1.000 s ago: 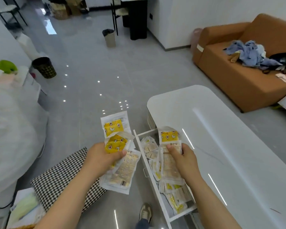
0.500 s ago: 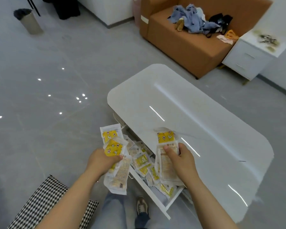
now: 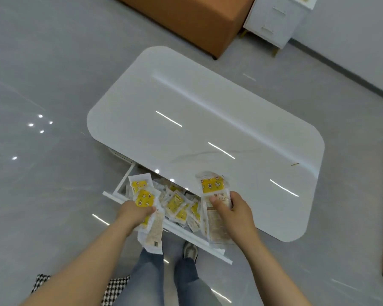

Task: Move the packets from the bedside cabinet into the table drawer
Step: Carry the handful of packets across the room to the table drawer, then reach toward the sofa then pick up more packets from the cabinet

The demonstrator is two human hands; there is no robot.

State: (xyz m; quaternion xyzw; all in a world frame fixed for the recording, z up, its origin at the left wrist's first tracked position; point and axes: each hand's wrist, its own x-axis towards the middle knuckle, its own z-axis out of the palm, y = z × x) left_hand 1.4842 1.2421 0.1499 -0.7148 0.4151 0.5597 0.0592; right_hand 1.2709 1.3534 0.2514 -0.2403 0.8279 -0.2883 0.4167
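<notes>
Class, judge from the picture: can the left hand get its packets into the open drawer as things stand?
Probably yes. The left hand grips its packets over the open drawer, which is pulled out from under the table top; nothing shows between them.

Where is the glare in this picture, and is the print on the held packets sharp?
Head view: thin streaks and small spots of glare lie on the glossy table top and on the floor. Same view: the small print on the packets in the right hand is too soft to read.
</notes>
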